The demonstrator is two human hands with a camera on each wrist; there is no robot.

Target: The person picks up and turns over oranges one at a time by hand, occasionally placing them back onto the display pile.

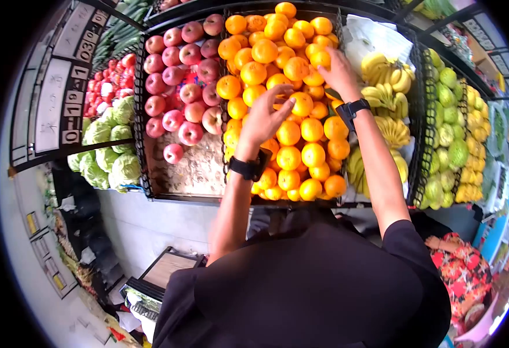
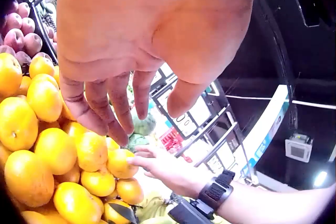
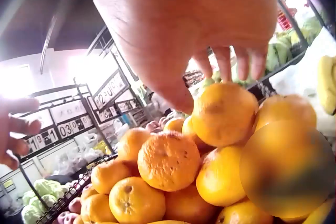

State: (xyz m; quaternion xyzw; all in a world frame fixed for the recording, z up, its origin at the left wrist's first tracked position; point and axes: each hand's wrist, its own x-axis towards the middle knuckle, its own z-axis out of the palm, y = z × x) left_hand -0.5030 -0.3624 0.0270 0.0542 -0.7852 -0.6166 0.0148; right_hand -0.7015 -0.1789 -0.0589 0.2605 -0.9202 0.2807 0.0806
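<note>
Orange fruits (image 1: 289, 133) fill a bin in a heap. My left hand (image 1: 266, 113) hovers over the middle of the heap, palm down, fingers loosely bent and holding nothing; in the left wrist view the hand (image 2: 152, 29) hangs above the fruit. At the upper right of the heap, my right hand (image 1: 340, 72) has its thumb and fingers about one orange (image 1: 320, 60). The right wrist view shows this orange (image 3: 226, 113) between the thumb and the fingers, whose tips are partly hidden behind it.
Red apples (image 1: 190, 54) lie in the bin to the left, cabbages (image 1: 128, 170) farther left. Bananas (image 1: 386, 98) and white wrapping (image 1: 376, 37) are on the right, then green fruit (image 1: 448, 116). A person in a red patterned top (image 1: 460, 272) is at the lower right.
</note>
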